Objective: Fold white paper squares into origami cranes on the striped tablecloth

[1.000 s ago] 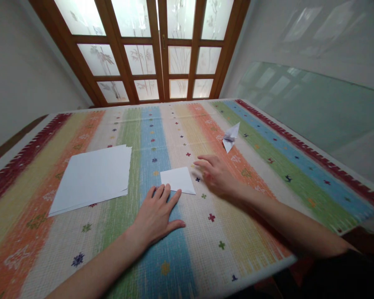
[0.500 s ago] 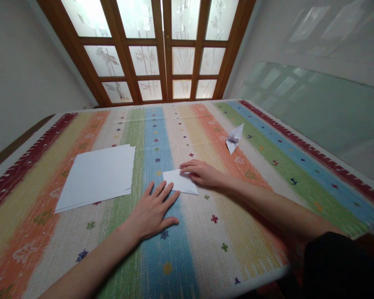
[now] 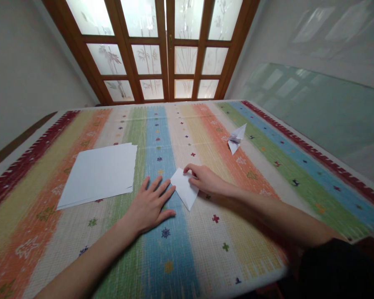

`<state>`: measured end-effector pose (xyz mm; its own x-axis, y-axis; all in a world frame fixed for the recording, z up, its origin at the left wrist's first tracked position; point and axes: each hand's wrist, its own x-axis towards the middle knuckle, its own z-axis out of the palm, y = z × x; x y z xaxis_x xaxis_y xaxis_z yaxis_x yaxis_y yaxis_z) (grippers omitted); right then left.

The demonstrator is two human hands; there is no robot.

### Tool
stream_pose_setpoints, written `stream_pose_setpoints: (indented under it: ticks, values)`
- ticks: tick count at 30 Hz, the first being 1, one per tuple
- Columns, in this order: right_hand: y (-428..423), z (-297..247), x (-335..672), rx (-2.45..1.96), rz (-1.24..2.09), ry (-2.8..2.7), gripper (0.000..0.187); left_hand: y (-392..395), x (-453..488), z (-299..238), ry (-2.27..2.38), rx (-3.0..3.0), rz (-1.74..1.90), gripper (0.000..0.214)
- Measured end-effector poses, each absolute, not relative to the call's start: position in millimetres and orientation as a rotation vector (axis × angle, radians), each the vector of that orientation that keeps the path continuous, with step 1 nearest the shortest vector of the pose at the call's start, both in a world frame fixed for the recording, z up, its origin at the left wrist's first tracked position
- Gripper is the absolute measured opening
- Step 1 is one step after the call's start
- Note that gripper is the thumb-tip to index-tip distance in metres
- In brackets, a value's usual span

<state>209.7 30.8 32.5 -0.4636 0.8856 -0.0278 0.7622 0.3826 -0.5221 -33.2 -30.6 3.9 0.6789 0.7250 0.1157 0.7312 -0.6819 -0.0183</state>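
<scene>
A small folded sheet of white paper (image 3: 185,190) lies on the tablecloth in front of me, turned so that one point faces me. My right hand (image 3: 202,179) is at its right side, thumb and curled forefinger pinching the paper near its upper right edge. The other fingers of that hand are partly hidden. My left hand (image 3: 149,206) rests flat with fingers spread, its fingertips at the paper's left corner.
A stack of white paper sheets (image 3: 98,176) lies to the left. Farther off on the right is a folded paper figure (image 3: 236,138) with pointed ends. A striped, colourful tablecloth (image 3: 171,257) covers the table. Wooden doors with frosted panes (image 3: 167,62) stand beyond it.
The folded paper has been turned, so its point now faces me instead of lying sideways. My right hand's fingers have curled onto it, and my left hand has shifted slightly left.
</scene>
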Motion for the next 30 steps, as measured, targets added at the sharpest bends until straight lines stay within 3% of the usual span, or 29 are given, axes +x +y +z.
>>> stream_pose_setpoints:
  ticks: [6,11,14,20,30]
  values:
    - [8,27,212,-1.524,1.061,-2.181,0.024,-24,-24,4,-1.261,-2.839,-0.178,0.062]
    - [8,39,228,-1.284,1.337,-2.349,0.045,-21,-16,6,-1.330,-2.856,-0.175,0.051]
    - [7,41,237,-1.149,1.191,-2.485,0.043,-23,-14,8,-1.368,-2.875,-0.145,0.051]
    - [10,35,240,-0.984,0.903,-2.531,0.013,-26,-16,9,-1.382,-2.893,-0.132,0.058]
    - [20,20,213,-1.248,0.584,-2.494,0.018,-28,-19,6,-1.390,-2.925,-0.031,0.066]
